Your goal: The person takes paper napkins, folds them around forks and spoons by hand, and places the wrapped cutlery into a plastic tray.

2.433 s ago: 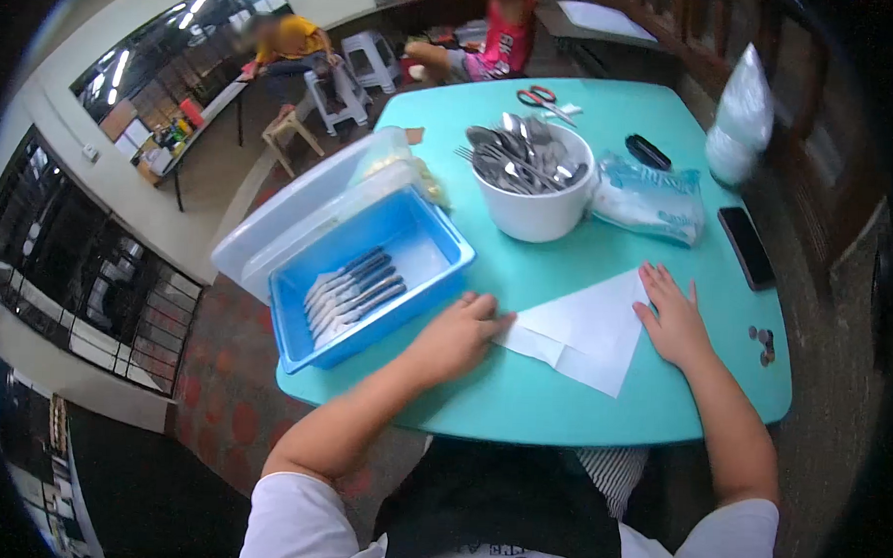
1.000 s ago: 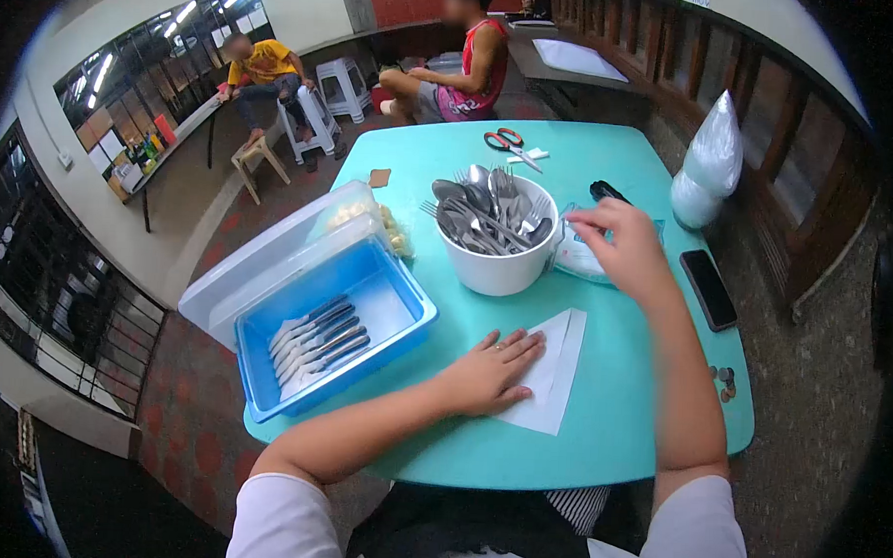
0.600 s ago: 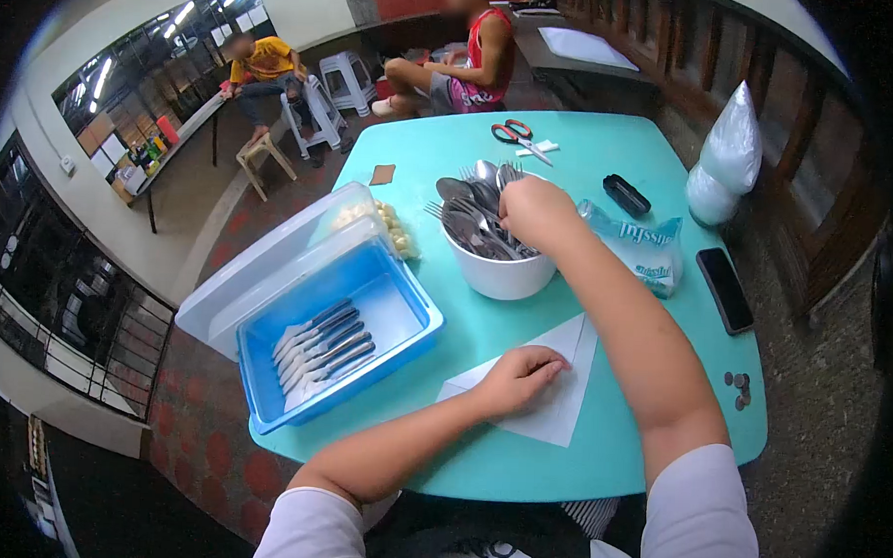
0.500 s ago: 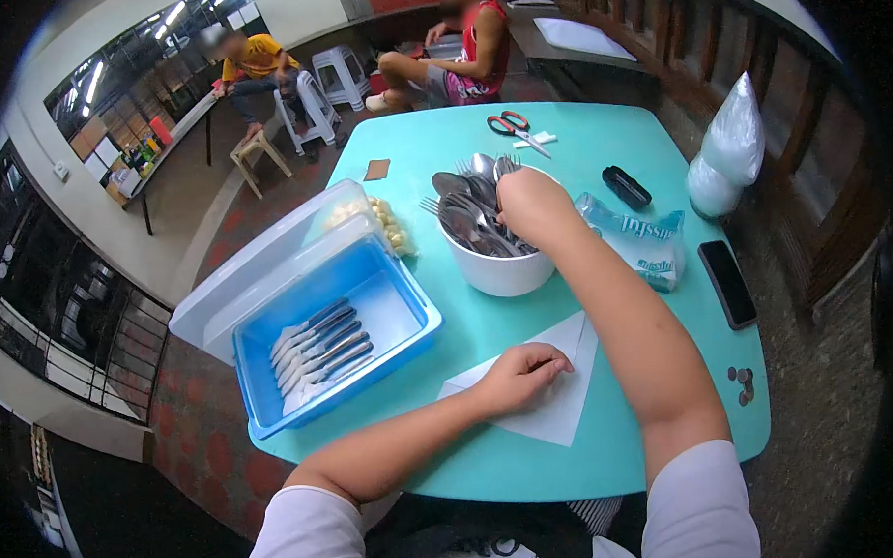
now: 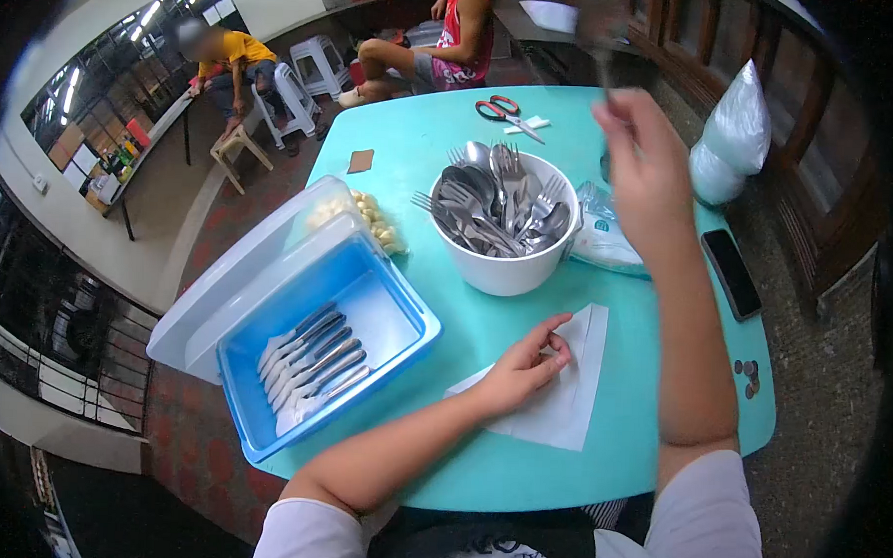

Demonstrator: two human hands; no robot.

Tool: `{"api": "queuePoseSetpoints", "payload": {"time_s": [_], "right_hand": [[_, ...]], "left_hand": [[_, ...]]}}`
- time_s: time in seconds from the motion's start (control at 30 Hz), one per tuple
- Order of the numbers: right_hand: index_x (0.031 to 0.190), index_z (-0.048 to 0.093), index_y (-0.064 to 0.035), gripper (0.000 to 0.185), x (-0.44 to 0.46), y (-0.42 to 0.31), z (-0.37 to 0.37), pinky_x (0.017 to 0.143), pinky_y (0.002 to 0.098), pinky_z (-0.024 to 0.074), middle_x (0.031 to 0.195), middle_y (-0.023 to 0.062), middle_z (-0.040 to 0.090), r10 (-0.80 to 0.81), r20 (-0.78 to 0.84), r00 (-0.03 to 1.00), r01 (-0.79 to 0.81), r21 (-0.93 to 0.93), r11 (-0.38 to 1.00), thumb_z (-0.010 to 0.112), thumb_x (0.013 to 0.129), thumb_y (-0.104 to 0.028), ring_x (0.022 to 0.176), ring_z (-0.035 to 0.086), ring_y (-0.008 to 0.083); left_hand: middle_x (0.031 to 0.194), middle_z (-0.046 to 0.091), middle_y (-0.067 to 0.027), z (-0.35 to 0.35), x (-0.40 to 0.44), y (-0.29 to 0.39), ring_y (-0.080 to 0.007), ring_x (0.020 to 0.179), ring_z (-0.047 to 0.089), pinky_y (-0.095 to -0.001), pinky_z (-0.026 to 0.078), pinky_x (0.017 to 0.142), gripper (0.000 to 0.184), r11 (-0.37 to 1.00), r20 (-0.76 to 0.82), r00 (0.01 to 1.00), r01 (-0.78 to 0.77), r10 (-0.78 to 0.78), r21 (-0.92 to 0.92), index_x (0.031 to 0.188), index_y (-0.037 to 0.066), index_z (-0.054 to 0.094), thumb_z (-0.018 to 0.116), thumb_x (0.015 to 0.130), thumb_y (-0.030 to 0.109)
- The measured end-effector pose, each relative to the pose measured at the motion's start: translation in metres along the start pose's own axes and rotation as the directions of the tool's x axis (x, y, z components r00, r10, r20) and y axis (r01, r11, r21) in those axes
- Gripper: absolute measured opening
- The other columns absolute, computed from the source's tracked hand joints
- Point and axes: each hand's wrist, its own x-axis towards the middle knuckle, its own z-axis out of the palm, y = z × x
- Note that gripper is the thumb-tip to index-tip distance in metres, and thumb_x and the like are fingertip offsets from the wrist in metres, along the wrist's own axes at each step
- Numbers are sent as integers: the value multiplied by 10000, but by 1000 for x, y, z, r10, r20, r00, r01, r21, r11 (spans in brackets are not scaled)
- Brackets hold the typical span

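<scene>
My right hand (image 5: 652, 173) is raised at the right of the white tub (image 5: 506, 274), pinching the handle of a motion-blurred spoon (image 5: 599, 46) that points upward. Forks and spoons (image 5: 499, 197) fill the tub, heads mostly up. On the table, my left hand (image 5: 527, 372) rests with its fingers loosely apart on a folded white paper napkin (image 5: 564, 421). To the left stands a blue plastic box (image 5: 420, 327) with its clear lid (image 5: 199, 320) tipped back. Several cutlery sets (image 5: 311, 363), their heads wrapped in white paper, lie in a row inside it.
Behind the box lies a bag of pale round pieces (image 5: 375, 222). Scissors (image 5: 506, 117) and a brown card piece (image 5: 360, 161) lie farther back. Rightward are a plastic tissue pack (image 5: 605, 240), a phone (image 5: 732, 274), coins (image 5: 751, 373) and a bagged stack (image 5: 732, 141). Two people sit beyond.
My right hand has come out of the tub and moved up and right, lifting a spoon. My left hand's fingers have spread slightly on the napkin. The view has shifted a little.
</scene>
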Motion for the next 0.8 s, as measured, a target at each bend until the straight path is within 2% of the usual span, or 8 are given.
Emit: {"api": "queuePoseSetpoints", "payload": {"time_s": [0.13, 0.2, 0.3, 0.37, 0.43, 0.57, 0.7, 0.8], "right_hand": [[966, 567, 13, 67, -62, -27, -76, 617, 354, 462, 783, 126, 576, 182, 414, 892, -213, 30, 977, 562, 923, -39, 690, 598, 224], [987, 587, 30, 97, -91, -40, -104, 646, 362, 479, 796, 144, 599, 465, 641, 610, -537, -96, 838, 565, 909, -23, 698, 612, 262], [1001, 638, 27, 141, -146, -40, -112, 701, 391, 505, 846, 175, 632, 434, 640, 635, -435, -168, 885, 609, 889, -53, 760, 638, 327], [1001, 657, 23, 162, -167, -40, -112, 726, 407, 513, 886, 188, 646, 491, 680, 545, -502, -205, 840, 637, 879, -81, 802, 645, 355], [995, 668, 18, 175, -177, -35, -104, 729, 413, 515, 888, 188, 652, 475, 702, 531, -503, -189, 843, 657, 871, -104, 810, 646, 360], [994, 684, -6, 169, -151, -29, -98, 731, 411, 519, 883, 177, 659, 410, 701, 583, -286, -296, 911, 666, 867, -116, 821, 651, 349], [942, 718, -60, 144, -77, -17, -67, 702, 425, 501, 888, 142, 666, 128, 551, 825, -55, -147, 988, 675, 860, -170, 815, 651, 322], [885, 731, -45, 138, -41, -7, -20, 689, 420, 489, 839, 143, 675, 92, 625, 775, 19, -168, 986, 702, 819, -163, 784, 651, 316]], "left_hand": [[1101, 515, -44, -5, 0, -5, -79, 701, 457, -220, 399, 625, 593, 988, 34, 999, -4, 9, -153, 1492, 61, 304, 491, 1004, 341], [1121, 537, -60, -10, 3, -19, -92, 693, 465, -226, 408, 626, 624, 921, 33, 999, 25, -13, -388, 1485, 73, 320, 482, 1001, 431], [1064, 589, -91, -8, 2, -23, -110, 633, 472, -226, 410, 583, 612, 875, 25, 989, -115, 143, -470, 1468, 102, 352, 447, 1005, 491], [919, 630, -89, -6, 0, -13, -103, 571, 488, -228, 396, 517, 486, 929, 14, 1000, 12, -8, -370, 1427, 116, 405, 510, 1013, 348], [849, 635, -72, 5, -7, 7, -97, 559, 501, -225, 392, 498, 425, 995, -27, 1000, -7, 5, -99, 1393, 109, 448, 549, 1005, 251], [773, 631, -36, 4, -6, 9, -85, 561, 519, -223, 395, 487, 307, 973, -138, 979, 118, -147, -198, 1282, 92, 543, 575, 982, 145], [741, 629, -28, 5, -6, 20, -84, 540, 521, -225, 391, 465, 228, 980, -178, 977, 84, -117, -182, 1205, 77, 576, 564, 984, 130], [748, 637, -41, 0, -3, 10, -88, 537, 523, -224, 395, 465, 203, 980, -126, 985, 92, -115, -178, 1172, 61, 580, 561, 987, 141]]}}
